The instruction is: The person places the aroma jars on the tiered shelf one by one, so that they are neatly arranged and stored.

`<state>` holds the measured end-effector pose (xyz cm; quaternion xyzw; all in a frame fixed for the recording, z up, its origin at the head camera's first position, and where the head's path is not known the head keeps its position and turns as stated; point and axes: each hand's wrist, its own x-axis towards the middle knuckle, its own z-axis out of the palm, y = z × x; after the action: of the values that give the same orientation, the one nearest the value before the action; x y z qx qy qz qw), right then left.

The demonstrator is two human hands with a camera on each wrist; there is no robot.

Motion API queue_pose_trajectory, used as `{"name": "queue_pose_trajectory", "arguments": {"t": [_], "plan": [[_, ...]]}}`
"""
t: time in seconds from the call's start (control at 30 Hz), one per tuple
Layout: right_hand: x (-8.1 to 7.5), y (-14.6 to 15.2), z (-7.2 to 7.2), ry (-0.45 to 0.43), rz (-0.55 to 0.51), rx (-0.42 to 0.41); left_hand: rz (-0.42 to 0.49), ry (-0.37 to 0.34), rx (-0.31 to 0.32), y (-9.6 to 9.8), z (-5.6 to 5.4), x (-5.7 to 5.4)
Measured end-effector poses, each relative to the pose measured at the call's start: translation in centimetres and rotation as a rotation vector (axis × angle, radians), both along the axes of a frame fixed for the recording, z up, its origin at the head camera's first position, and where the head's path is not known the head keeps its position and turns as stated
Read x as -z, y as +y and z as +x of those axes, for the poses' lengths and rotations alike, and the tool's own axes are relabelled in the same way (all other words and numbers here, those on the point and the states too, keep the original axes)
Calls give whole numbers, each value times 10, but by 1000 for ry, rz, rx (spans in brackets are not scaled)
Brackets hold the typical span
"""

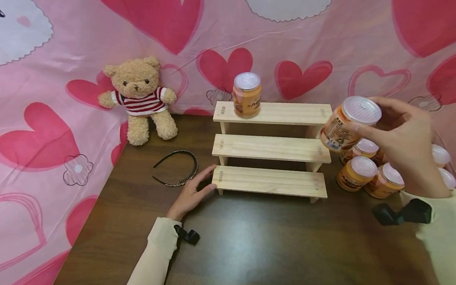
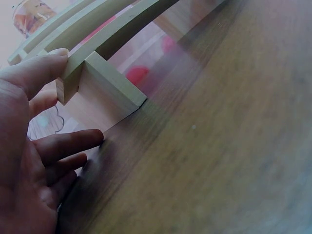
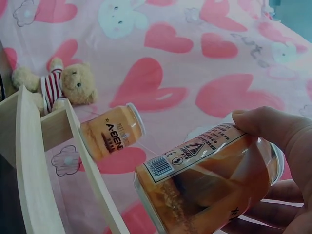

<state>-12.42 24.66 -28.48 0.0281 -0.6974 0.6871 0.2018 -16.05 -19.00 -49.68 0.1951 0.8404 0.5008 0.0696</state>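
Note:
In the head view, my right hand [image 1: 408, 138] grips an orange-labelled jar [image 1: 338, 130] with a clear lid, holding it tilted beside the right end of the wooden three-step rack [image 1: 272, 181]. Its barcode and printed label face the right wrist camera, with the thumb along one side. A matching jar [image 1: 247, 99] stands upright on the rack's top step, towards the left. My left hand [image 1: 193, 194] rests at the left end of the lowest step. In the left wrist view, the thumb [image 2: 46, 66] touches that plank's end and the other fingers extend below it.
Several more orange jars [image 1: 356, 174] stand on the table right of the rack, partly hidden by my right hand. A teddy bear [image 1: 139, 100] in a striped shirt sits at the back left. A dark headband [image 1: 193, 163] lies left of the rack on the brown table [image 1: 262, 252].

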Motion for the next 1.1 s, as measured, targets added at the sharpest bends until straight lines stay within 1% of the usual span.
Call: {"name": "queue_pose_trajectory", "arguments": {"t": [0.07, 0.2, 0.37, 0.43, 0.47, 0.57, 0.7, 0.8, 0.9, 1.1], "plan": [[-3, -3, -5, -6, 22, 5, 1, -6, -1, 0, 0, 0], [-9, -8, -16, -47, 100, 35, -3, -18, -2, -1, 0, 0], [-12, -16, -31, -65, 134, 30, -5, -21, -3, -1, 0, 0], [-13, -19, -38, -44, 124, 19, -3, -21, -1, -1, 0, 0], [-13, -20, -40, -42, 145, 25, -2, -20, 0, -1, 0, 0], [-14, -25, -47, -25, 120, -3, 2, -18, 3, -1, 0, 1], [-14, -30, -55, -51, 91, -39, 0, -14, 3, -1, -1, 1], [-15, -35, -62, -73, 129, -34, -1, -10, 1, -1, -1, 2], [-17, -41, -69, -77, 140, -36, -5, 2, 2, -1, -1, 2], [-18, -49, -82, -109, 244, -3, -6, 3, 5, 0, -1, 2]]}}
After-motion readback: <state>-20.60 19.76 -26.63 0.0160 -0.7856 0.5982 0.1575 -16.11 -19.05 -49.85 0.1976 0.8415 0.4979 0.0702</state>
